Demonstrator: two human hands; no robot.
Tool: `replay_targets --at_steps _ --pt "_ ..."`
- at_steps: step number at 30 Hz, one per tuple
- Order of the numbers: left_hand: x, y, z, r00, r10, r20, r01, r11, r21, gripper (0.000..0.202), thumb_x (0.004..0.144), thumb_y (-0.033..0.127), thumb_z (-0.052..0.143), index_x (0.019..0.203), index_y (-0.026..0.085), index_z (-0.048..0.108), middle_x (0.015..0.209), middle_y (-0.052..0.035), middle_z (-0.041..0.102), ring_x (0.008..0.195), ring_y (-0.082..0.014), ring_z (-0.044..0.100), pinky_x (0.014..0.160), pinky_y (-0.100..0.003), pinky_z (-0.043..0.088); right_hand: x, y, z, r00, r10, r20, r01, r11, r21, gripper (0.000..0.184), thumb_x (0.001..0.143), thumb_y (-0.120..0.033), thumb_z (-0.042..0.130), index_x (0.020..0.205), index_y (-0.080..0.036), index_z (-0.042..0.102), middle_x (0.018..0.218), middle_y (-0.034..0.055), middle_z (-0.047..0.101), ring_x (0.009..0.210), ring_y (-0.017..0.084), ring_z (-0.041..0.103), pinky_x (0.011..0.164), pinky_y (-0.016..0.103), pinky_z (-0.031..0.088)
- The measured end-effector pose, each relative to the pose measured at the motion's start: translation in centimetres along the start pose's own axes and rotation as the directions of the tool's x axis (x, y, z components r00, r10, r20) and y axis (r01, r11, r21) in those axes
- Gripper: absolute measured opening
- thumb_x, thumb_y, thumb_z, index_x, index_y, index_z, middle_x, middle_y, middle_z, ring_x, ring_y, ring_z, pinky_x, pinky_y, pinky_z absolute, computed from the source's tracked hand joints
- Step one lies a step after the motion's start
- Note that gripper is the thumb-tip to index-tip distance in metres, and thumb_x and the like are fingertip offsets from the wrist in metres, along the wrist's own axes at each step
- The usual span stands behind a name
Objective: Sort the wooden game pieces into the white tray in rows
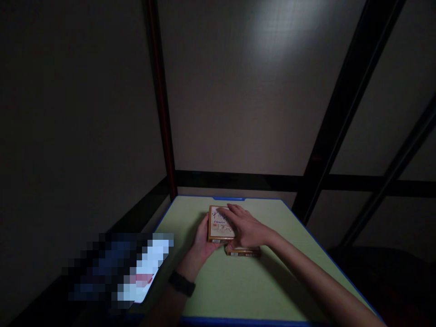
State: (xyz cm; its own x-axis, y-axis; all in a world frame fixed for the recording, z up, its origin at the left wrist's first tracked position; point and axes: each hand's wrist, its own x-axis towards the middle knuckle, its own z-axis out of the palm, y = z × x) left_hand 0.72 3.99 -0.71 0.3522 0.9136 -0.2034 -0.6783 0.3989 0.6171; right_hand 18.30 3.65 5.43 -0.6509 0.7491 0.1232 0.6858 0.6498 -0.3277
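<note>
A small box [219,228] with a cream top, brown edges and dark lettering that includes "Chinese" is held just above the table. My left hand [203,240] is wrapped around its left side and lower corner; a dark band sits on that wrist. Reaching in from the right, my right hand [248,228] grips the right part of the same box, its fingers covering much of the top. Below and to the right lies a second, similar box [243,252], mostly hidden under my right hand.
The boxes are over a light green table [289,281] with a blue rim. A bright, pixelated screen-like object [146,268] is at the table's left edge. Dim wall panels [238,113] with dark beams stand close behind and on both sides.
</note>
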Motion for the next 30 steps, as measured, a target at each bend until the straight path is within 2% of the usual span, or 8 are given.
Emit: replay_targets --at_steps 3,10,15,19,21,25,27,30 --pt "-0.3 0.1 0.5 0.998 -0.003 -0.060 0.001 0.999 -0.032 0.049 0.101 0.044 0.035 0.130 0.013 0.059 0.111 -0.0138 0.074 0.101 -0.0287 0.070 0.088 -0.045 0.055 -0.1 -0.1 -0.4 0.999 -0.029 -0.044 0.029 1.000 -0.005 0.122 0.055 -0.058 0.088 0.155 -0.020 0.030 0.151 0.0257 0.035 0.137 0.046 0.031 0.108 0.064 0.029" --pt "0.0 0.0 0.2 0.998 0.034 0.052 -0.029 0.994 -0.108 0.056 0.100 0.049 0.035 0.135 0.011 0.056 0.115 -0.0148 0.073 0.111 -0.0309 0.066 0.099 -0.049 0.049 -0.7 0.2 -1.5 0.974 -0.134 -0.183 0.158 0.979 0.127 0.116 0.057 -0.057 0.088 0.154 -0.024 0.033 0.145 0.0181 0.039 0.131 0.038 0.039 0.111 0.054 0.031" --pt "0.2 0.0 -0.1 0.997 -0.012 0.075 0.020 0.994 -0.108 0.056 0.100 0.049 0.035 0.137 0.011 0.055 0.118 -0.0161 0.071 0.112 -0.0325 0.066 0.098 -0.054 0.048 -2.8 1.6 -3.5 0.962 -0.083 -0.261 0.145 0.963 0.228 0.112 0.062 -0.057 0.085 0.154 -0.027 0.031 0.148 0.0152 0.037 0.135 0.038 0.036 0.114 0.055 0.027" --pt "0.3 0.1 -0.4 0.997 -0.008 0.074 0.014 0.996 -0.083 0.056 0.100 0.049 0.035 0.135 0.011 0.057 0.118 -0.0165 0.071 0.112 -0.0313 0.066 0.099 -0.052 0.049 -6.7 5.4 -4.0 0.954 0.063 -0.293 0.013 0.968 0.249 0.108 0.064 -0.057 0.082 0.154 -0.027 0.031 0.151 0.0148 0.036 0.136 0.039 0.036 0.115 0.055 0.026" --pt "0.3 0.1 -0.7 0.997 -0.010 0.076 0.015 0.997 -0.070 0.056 0.099 0.049 0.036 0.134 0.011 0.057 0.118 -0.0166 0.071 0.112 -0.0312 0.066 0.099 -0.051 0.049 -9.1 7.7 -3.3 0.956 0.145 -0.257 -0.075 0.962 0.263 0.108 0.065 -0.057 0.081 0.154 -0.022 0.031 0.151 0.0172 0.034 0.138 0.039 0.035 0.117 0.053 0.025" --pt "0.5 0.0 -1.2 0.993 -0.011 0.121 0.018 0.998 -0.058 0.056 0.098 0.048 0.038 0.136 0.012 0.055 0.121 -0.0166 0.070 0.115 -0.0318 0.064 0.099 -0.052 0.048 -13.6 11.5 -1.5 0.954 0.291 -0.073 -0.270 0.939 0.213 0.114 0.059 -0.056 0.082 0.154 -0.014 0.033 0.149 0.0224 0.036 0.137 0.041 0.036 0.117 0.051 0.026" --pt "0.5 0.1 -1.2 0.991 -0.015 0.133 0.023 0.998 -0.059 0.056 0.097 0.048 0.039 0.138 0.013 0.054 0.121 -0.0167 0.070 0.115 -0.0320 0.064 0.098 -0.052 0.049 -15.4 12.7 -0.9 0.944 0.331 -0.016 -0.322 0.928 0.189 0.117 0.058 -0.057 0.082 0.155 -0.014 0.032 0.151 0.0226 0.034 0.139 0.041 0.035 0.118 0.050 0.025" --pt "0.2 0.4 -0.8 0.996 -0.015 0.089 0.022 0.996 -0.081 0.056 0.098 0.048 0.037 0.139 0.013 0.052 0.121 -0.0169 0.070 0.113 -0.0315 0.065 0.097 -0.052 0.049 -17.3 13.9 -0.5 0.932 0.357 0.067 -0.364 0.918 0.158 0.119 0.056 -0.059 0.081 0.156 -0.015 0.033 0.154 0.0220 0.032 0.143 0.042 0.031 0.119 0.049 0.023"
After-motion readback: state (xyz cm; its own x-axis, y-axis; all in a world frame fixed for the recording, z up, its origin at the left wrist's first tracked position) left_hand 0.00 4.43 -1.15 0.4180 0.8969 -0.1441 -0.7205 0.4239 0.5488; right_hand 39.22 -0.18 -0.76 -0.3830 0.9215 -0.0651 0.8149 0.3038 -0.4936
